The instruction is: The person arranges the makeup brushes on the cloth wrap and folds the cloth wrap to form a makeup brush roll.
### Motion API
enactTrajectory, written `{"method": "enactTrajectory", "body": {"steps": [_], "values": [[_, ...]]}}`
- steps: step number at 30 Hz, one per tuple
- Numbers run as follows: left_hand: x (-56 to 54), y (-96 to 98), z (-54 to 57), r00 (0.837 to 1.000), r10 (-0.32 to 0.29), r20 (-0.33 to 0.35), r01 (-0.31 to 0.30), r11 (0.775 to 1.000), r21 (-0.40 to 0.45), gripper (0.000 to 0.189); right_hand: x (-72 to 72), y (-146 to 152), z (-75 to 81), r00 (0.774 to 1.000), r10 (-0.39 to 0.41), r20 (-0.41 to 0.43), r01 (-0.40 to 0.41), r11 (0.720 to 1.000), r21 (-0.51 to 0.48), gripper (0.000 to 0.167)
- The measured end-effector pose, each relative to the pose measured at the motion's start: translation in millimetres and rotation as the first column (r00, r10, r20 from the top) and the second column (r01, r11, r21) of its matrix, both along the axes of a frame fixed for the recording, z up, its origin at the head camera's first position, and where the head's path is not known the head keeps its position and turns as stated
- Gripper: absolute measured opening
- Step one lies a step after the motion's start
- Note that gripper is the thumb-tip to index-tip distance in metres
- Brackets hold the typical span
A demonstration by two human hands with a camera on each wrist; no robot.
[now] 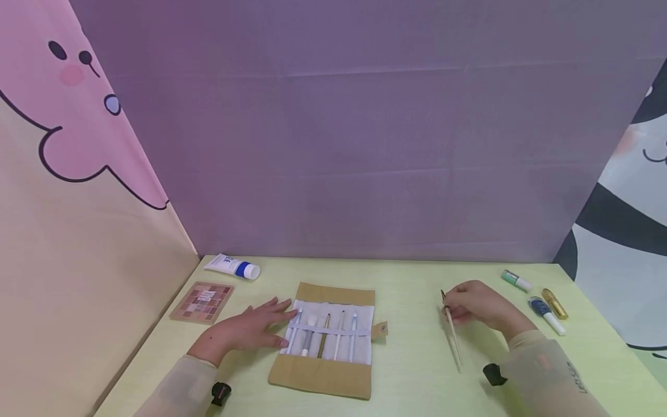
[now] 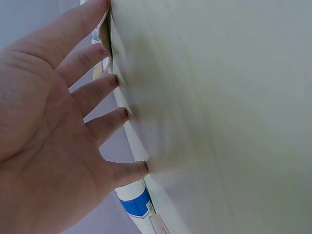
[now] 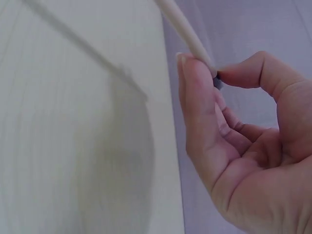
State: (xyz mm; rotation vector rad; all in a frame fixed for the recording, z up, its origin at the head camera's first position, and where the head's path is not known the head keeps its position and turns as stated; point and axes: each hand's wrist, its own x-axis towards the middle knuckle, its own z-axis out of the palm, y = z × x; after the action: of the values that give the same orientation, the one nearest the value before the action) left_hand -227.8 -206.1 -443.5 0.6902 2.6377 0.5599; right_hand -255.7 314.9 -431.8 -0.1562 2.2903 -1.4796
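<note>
In the head view a tan brush roll (image 1: 320, 377) lies unfolded at mid-table, its pale lining holding several slim brushes (image 1: 323, 336) under a strap. My left hand (image 1: 250, 327) rests at the roll's left edge, fingers spread, with thumb and fingertips over the lining's border. The left wrist view shows those fingers straight, above the table surface. To the right, my right hand (image 1: 476, 304) pinches a thin makeup brush (image 1: 452, 335) near its dark tip, between thumb and fingers. Its pale handle slants down toward me, and in the right wrist view the handle (image 3: 184, 28) rises from the pinch.
A squeeze tube (image 1: 234, 267) with a blue band and an eyeshadow palette (image 1: 202, 303) lie at the left. Beyond my right hand are a green nail polish bottle (image 1: 516, 281), a dark blue one (image 1: 546, 314) and a gold tube (image 1: 554, 304). A purple cloth wall (image 1: 333, 174) borders the back.
</note>
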Motion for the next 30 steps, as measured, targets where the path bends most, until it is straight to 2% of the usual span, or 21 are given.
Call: {"method": "enactTrajectory", "body": {"steps": [5, 10, 13, 22, 30], "values": [[-0.4, -0.1, 0.6, 1.0, -0.001, -0.002, 0.001, 1.0, 0.004, 0.075, -1.2, -7, 5.5, 1.0, 0.012, 0.006, -0.011, 0.996, -0.083, 0.04], [0.8, -0.5, 1.4, 1.0, 0.001, 0.001, -0.001, 1.0, 0.008, 0.076, -2.6, -18, 12.1, 0.999, -0.04, 0.013, 0.041, 0.989, -0.143, 0.048], [1.3, -0.7, 2.3, 1.0, -0.002, 0.003, 0.002, 1.0, 0.012, 0.076, -4.7, -24, 14.5, 0.999, -0.045, -0.003, 0.044, 0.982, -0.186, 0.05], [1.0, -0.8, 2.4, 1.0, -0.001, 0.0, 0.001, 1.0, 0.011, 0.076, -9.5, -47, 19.1, 0.994, -0.099, -0.035, 0.079, 0.923, -0.377, 0.047], [-1.3, -1.7, -0.6, 1.0, -0.004, 0.004, 0.004, 1.0, 0.014, 0.076, -13.6, -72, 20.2, 0.992, -0.104, -0.065, 0.066, 0.901, -0.43, 0.049]]}}
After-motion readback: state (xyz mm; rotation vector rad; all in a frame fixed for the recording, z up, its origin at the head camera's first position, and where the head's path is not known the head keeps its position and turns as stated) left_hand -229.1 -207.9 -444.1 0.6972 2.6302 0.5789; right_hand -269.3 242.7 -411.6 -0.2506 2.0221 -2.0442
